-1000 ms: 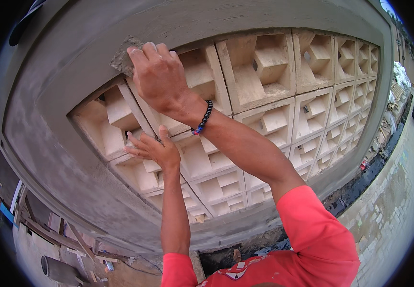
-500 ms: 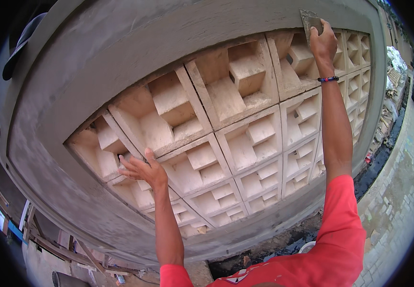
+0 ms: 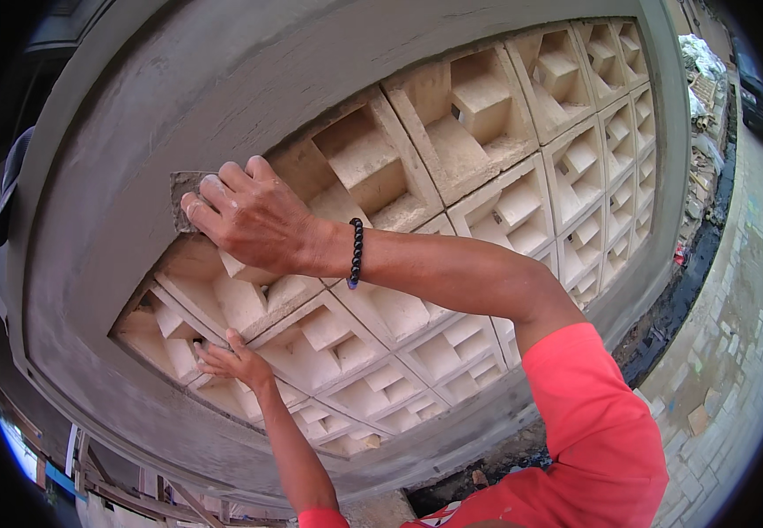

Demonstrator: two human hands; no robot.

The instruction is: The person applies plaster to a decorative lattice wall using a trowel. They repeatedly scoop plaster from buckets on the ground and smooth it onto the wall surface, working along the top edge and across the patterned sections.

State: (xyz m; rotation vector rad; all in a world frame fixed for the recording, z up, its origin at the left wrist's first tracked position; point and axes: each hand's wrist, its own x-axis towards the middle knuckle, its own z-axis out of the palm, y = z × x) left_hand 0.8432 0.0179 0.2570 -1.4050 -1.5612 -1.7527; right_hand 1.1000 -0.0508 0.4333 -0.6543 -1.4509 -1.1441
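Observation:
My right hand (image 3: 254, 216) is closed on a small, flat, mortar-grey trowel (image 3: 185, 198). Any handle is hidden inside the fist. The blade lies at the upper left rim of the opening, against the grey plastered border (image 3: 126, 224). Lower down, my left hand (image 3: 233, 363) rests with fingers spread on the cream ventilation blocks (image 3: 311, 334), near their lower left corner, and holds nothing. The blocks form a grid of square frames with jutting box shapes inside.
A dark cap (image 3: 13, 189) shows at the left. On the right run a dark wet gutter (image 3: 707, 238) and a brick-paved path (image 3: 707, 352). Heaped rubble and sacks (image 3: 703, 114) lie beyond the wall's right end. Timber pieces (image 3: 148, 497) are at lower left.
My right hand has swept the trowel from the upper right along the top border to the upper left. My left hand stays on the blocks; the view has shifted a little.

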